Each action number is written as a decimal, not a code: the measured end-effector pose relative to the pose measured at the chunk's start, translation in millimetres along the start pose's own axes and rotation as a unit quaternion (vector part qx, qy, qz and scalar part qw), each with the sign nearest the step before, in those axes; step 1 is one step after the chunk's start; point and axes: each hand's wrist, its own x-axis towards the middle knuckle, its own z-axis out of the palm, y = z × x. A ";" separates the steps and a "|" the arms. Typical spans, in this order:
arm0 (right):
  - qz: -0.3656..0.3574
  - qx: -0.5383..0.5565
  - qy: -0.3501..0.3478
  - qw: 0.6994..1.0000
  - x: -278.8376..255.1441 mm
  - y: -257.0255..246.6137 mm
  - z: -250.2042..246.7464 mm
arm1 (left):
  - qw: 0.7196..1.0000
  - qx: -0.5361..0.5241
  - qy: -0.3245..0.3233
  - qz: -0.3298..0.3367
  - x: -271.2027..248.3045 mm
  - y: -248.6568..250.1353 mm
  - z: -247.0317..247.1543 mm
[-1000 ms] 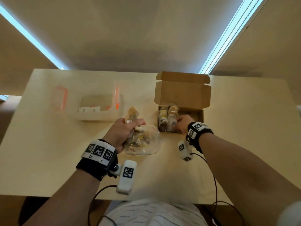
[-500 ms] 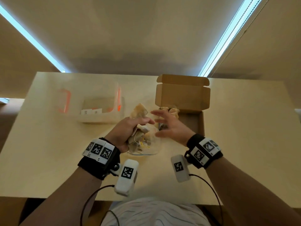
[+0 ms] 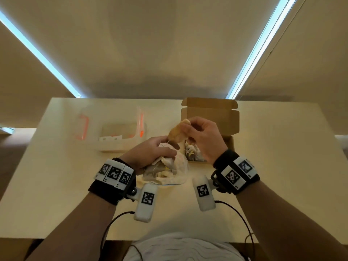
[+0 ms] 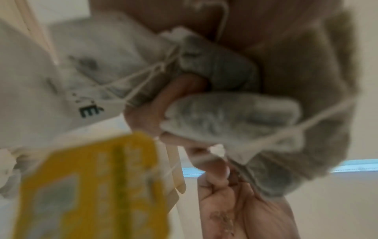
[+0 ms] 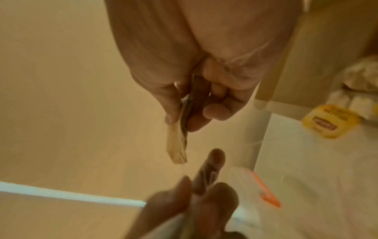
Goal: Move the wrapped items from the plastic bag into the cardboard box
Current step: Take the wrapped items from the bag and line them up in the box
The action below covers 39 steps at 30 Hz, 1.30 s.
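Only from the right wrist (image 5: 196, 103), pinched tea bag (image 5: 177, 145) edge-on.

A pale wooden counter (image 3: 282, 166) fills the foreground. Behind it, beige wall panels (image 3: 160, 44) rise, split by two bluish light strips (image 3: 263, 40).
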 end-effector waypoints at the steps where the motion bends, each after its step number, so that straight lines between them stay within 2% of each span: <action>1: 0.020 0.053 0.010 0.998 -0.8 -0.5 -0.7 | 1.000 -0.022 0.016 0.008 -1.0 -1.1 -1.4; 2: 0.032 0.083 0.014 0.996 -1.7 -1.1 -1.5 | 0.998 -0.046 0.033 0.022 -2.2 -2.2 -2.6; 4: 0.032 0.072 0.021 0.997 -3.4 -1.9 -2.6 | 0.994 -0.075 0.063 0.039 -3.6 -2.9 -4.7; 6: 0.020 0.053 0.022 0.998 -5.8 -2.8 -2.5 | 0.993 -0.091 0.058 0.040 -4.3 -2.0 -5.0; 10: 0.015 0.061 -0.023 0.998 -12.0 -6.3 -3.9 | 0.989 -0.140 0.034 0.032 -3.8 -2.4 -4.4; 15: 0.041 0.040 -0.078 0.995 -20.1 -5.1 -2.5 | 0.981 -0.170 0.089 0.025 -4.2 2.2 2.5; 19: -0.042 -0.036 0.014 0.998 -20.7 -4.9 5.6 | 0.985 -0.139 0.099 0.013 -3.7 4.6 8.9; 23: -0.143 -0.171 0.011 0.975 -21.4 -8.5 14.1 | 0.988 -0.098 0.108 0.056 0.6 0.4 15.4; 25: -0.160 -0.178 0.043 0.970 -23.7 -5.2 9.5 | 0.977 -0.151 0.141 0.062 1.6 3.6 17.5; 27: -0.116 -0.114 0.059 0.985 -30.9 0.8 2.1 | 0.950 -0.258 0.168 0.040 3.1 8.5 17.0; 28: -0.087 -0.088 0.037 0.992 -36.4 6.2 -0.2 | 0.933 -0.319 0.162 0.028 3.0 12.7 16.2; 30: -0.051 -0.114 -0.048 0.991 -49.1 16.1 1.9 | 0.902 -0.412 0.130 0.014 3.7 20.4 13.9; 32: -0.044 -0.162 -0.139 0.976 -56.2 22.7 12.5 | 0.887 -0.447 0.112 0.011 5.1 25.6 12.5; 33: -0.040 -0.178 -0.163 0.970 -56.5 24.4 19.3 | 0.885 -0.452 0.111 0.009 6.3 27.1 12.0; 35: -0.028 -0.207 -0.159 0.965 -53.3 26.0 29.5 | 0.887 -0.443 0.127 -0.002 8.8 28.6 9.6; 39: -0.044 -0.216 -0.134 0.966 -48.5 21.7 25.3 | 0.893 -0.401 0.204 -0.022 10.6 27.6 0.1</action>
